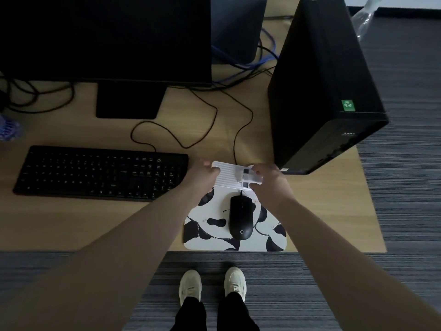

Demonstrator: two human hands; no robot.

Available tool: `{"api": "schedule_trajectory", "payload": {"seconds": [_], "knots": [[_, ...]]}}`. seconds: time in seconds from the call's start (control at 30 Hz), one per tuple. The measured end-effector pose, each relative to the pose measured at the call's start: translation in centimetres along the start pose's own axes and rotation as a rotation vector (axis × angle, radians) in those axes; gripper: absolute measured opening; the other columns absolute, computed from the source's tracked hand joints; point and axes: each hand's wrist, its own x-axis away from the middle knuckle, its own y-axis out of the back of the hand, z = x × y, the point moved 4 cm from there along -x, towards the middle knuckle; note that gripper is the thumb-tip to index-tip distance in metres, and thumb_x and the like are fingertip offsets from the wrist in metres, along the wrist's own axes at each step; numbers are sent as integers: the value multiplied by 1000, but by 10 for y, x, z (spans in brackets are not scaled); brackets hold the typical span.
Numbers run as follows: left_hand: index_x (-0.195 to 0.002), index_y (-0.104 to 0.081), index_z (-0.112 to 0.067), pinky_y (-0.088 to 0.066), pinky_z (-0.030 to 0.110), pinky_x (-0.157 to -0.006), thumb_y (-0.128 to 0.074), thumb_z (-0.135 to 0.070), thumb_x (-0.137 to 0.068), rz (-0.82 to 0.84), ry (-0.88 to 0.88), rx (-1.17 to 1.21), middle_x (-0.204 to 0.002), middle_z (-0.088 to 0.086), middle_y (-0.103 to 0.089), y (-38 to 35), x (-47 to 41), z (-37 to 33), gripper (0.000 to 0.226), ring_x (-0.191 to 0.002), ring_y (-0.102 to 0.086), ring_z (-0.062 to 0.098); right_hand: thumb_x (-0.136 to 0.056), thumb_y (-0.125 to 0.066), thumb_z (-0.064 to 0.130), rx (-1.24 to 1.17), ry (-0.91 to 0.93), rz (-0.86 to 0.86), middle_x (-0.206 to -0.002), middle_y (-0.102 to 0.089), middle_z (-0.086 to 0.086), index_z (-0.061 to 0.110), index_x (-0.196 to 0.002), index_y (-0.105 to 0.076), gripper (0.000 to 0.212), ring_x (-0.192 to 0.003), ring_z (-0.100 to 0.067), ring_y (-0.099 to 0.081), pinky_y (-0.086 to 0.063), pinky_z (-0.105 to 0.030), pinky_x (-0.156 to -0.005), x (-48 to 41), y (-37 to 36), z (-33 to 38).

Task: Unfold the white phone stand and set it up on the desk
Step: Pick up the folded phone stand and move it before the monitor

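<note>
The white phone stand [230,175] is a flat ribbed plate with a hinged piece and two dark pads at its right end. I hold it just above the far edge of the mouse pad, between the keyboard and the computer tower. My left hand [202,174] grips its left end. My right hand [268,179] pinches its right end around the hinged piece. The stand's underside and the fingertips beneath it are hidden.
A black mouse [240,217] lies on a panda-print mouse pad [260,240] right below the stand. A black keyboard [100,173] sits to the left, a black tower [327,91] to the right, a monitor [105,37] behind. Cables [205,130] trail across the wooden desk [71,223].
</note>
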Motion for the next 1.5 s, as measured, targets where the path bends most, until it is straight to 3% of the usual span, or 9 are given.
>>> {"api": "schedule_trajectory", "payload": {"seconds": [0.1, 0.23, 0.37, 0.53, 0.67, 0.87, 1.03, 1.4, 1.5], "knots": [[-115, -61, -4, -57, 44, -83, -54, -14, -88, 2, -19, -15, -92, 20, -61, -6, -10, 4, 30, -78, -58, 26, -90, -60, 1, 66, 16, 17, -127, -53, -6, 16, -121, -68, 36, -90, -26, -60, -48, -29, -69, -6, -7, -1], [-132, -58, -8, -63, 38, -85, -57, -6, -95, -23, -33, 49, -128, 16, -64, -11, -20, 10, 37, -97, -67, 23, -89, -59, -7, 162, 63, 19, -123, -54, -9, 9, -112, -67, 29, -90, -33, -65, -54, -36, -68, -13, -12, -1], [-122, -58, -6, -63, 41, -87, -59, 0, -96, -32, -67, 97, -129, 16, -61, -8, -26, 8, 27, -90, -66, 21, -87, -54, -12, 237, 109, 42, -116, -53, -7, 11, -102, -61, 28, -87, -32, -62, -51, -38, -66, -17, -11, 1], [-130, -59, -6, -63, 35, -84, -63, 0, -95, -55, -110, 156, -131, 14, -61, 9, -17, -15, 36, -111, -66, 29, -85, -51, -15, 262, 173, 24, -113, -55, -7, 9, -103, -61, 31, -82, -30, -64, -58, -45, -71, -20, 8, 22], [-133, -57, -8, -60, 34, -85, -63, 3, -96, -97, -119, 269, -116, 8, -60, 39, 6, -43, 38, -108, -65, 28, -81, -55, -15, 315, 251, -6, -112, -55, -5, 12, -103, -60, 36, -79, -31, -64, -59, -43, -67, -23, 35, 67], [-132, -60, -9, -62, 43, -91, -63, -2, -96, -209, -208, 294, -119, 13, -64, 104, 42, -86, 36, -107, -69, 32, -87, -57, -7, 356, 406, -31, -119, -57, -5, 15, -116, -61, 36, -90, -29, -65, -58, -40, -74, -28, 68, 148], [-136, -57, -7, -59, 29, -77, -59, -3, -98, -264, -294, 253, -125, 13, -62, 144, 61, -104, 37, -112, -64, 28, -92, -58, 1, 379, 481, -43, -118, -59, -7, 16, -119, -60, 31, -93, -31, -66, -59, -46, -78, -29, 74, 195], [-133, -59, -11, -62, 37, -86, -62, -6, -97, -182, -290, 274, -126, 11, -63, 198, 11, -110, 36, -112, -66, 29, -93, -57, 4, 407, 415, -46, -125, -53, -5, 17, -124, -58, 33, -92, -30, -65, -60, -47, -76, -66, 46, 239], [-135, -58, -11, -62, 32, -79, -63, -7, -97, -163, -270, 266, -127, 12, -60, 212, -5, -108, 38, -113, -66, 30, -93, -55, 3, 415, 377, -49, -122, -53, -4, 18, -119, -58, 30, -88, -29, -65, -59, -47, -73, -73, 32, 247]]}}
